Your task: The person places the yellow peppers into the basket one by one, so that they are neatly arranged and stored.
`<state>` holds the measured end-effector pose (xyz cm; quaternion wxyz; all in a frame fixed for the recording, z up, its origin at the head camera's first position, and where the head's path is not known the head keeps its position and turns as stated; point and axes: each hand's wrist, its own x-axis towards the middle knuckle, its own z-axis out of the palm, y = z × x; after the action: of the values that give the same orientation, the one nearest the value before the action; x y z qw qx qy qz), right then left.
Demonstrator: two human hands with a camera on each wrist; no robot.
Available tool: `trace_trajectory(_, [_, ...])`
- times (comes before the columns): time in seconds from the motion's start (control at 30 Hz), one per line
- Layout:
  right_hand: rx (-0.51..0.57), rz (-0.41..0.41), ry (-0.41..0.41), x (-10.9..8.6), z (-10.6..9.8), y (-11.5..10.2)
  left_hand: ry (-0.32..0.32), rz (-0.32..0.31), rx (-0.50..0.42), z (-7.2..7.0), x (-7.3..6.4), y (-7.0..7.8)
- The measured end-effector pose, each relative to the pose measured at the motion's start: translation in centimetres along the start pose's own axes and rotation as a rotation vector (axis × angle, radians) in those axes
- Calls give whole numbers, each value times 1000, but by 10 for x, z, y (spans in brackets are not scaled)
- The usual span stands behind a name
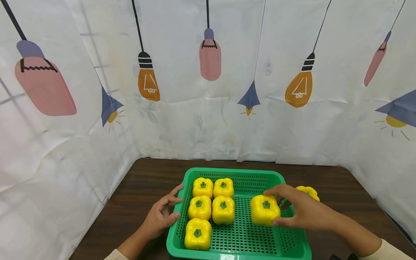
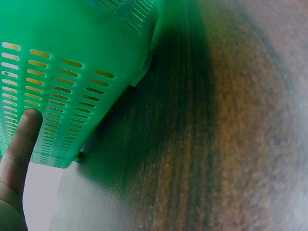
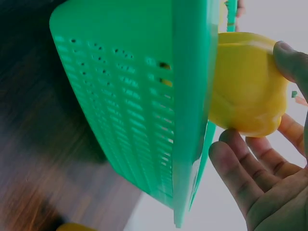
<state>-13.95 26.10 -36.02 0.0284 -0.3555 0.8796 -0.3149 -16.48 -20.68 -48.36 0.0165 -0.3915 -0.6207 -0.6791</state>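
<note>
My right hand (image 1: 297,207) grips a yellow bell pepper (image 1: 264,213) between thumb and fingers, over the right part of a green plastic basket (image 1: 242,255). In the right wrist view this bell pepper (image 3: 250,86) shows just beyond the basket's rim (image 3: 192,96). Several other yellow bell peppers (image 1: 197,234) stand stem-up in two columns at the basket's left side. My left hand (image 1: 162,213) rests at the basket's left rim with fingers loosely extended. In the left wrist view one finger (image 2: 23,144) touches the slotted side wall (image 2: 72,91).
Another yellow bell pepper (image 1: 308,192) lies on the dark wooden table (image 1: 136,202) beyond the basket's right side, partly hidden by my right hand. A white curtain (image 1: 182,122) printed with lamps hangs behind the table and along its sides.
</note>
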Motion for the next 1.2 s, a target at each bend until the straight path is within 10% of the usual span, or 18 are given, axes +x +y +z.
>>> trace_trajectory(1.2, [97,27,-138,12,33,-22,-2,30,0,1,2,1])
